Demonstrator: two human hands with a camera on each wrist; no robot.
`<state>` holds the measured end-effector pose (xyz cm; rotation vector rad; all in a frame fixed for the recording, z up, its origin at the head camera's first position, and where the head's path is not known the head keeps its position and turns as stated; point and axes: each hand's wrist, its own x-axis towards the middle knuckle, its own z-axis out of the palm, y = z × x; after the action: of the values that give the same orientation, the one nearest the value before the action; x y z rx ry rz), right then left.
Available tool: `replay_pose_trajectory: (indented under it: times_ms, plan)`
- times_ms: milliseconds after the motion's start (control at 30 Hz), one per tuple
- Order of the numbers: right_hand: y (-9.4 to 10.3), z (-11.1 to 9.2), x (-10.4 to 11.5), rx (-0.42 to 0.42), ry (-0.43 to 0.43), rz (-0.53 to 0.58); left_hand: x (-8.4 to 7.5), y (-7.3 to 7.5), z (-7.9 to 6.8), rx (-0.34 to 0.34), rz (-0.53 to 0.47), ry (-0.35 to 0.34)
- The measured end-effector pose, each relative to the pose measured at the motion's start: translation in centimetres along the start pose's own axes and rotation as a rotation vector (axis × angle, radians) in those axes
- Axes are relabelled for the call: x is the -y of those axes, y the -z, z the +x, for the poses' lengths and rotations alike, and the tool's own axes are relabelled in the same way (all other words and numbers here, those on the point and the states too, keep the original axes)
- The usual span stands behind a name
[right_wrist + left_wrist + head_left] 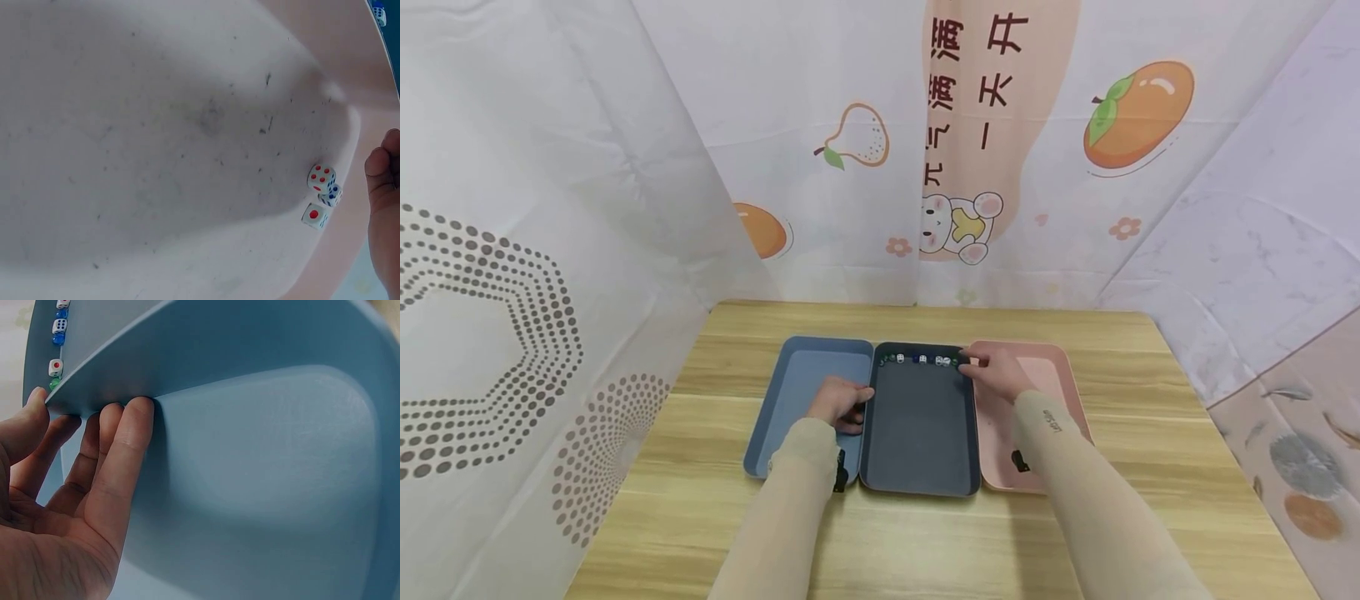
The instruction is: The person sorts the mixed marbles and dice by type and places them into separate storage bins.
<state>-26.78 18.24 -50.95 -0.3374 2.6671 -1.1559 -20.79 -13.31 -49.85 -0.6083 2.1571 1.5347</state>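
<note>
My left hand (842, 402) pinches the side rim where the blue tray (797, 379) meets the dark tray (917, 425). In the left wrist view, the thumb lies over the rim and the fingers (119, 462) touch the blue wall. A row of white dice (55, 367), blue marbles (59, 339) and green marbles (54, 382) lies along the dark tray's far wall. My right hand (997, 373) reaches across the pink tray (1045, 358) to the dark tray's far right corner, by the row's end. Whether its fingertips hold anything is hidden.
Inside the pink tray, several dice, including one with red pips (321, 178), lie against the far wall. All the trays stand side by side on a wooden table (910, 546). Printed curtains (820, 208) hang behind and at both sides.
</note>
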Motion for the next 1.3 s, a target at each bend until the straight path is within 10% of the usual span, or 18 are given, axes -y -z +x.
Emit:
replay_pose_trajectory:
  times_ms: [933, 1300]
  plan:
    - [-2.5, 1.2, 0.0, 0.155, -0.114, -0.054, -0.1, 0.1, -0.6, -0.005, 0.0, -0.01]
    - [-3.0, 1.1, 0.7, 0.039, -0.049, -0.18, -0.1, 0.1, -0.6, 0.0, -0.004, -0.008]
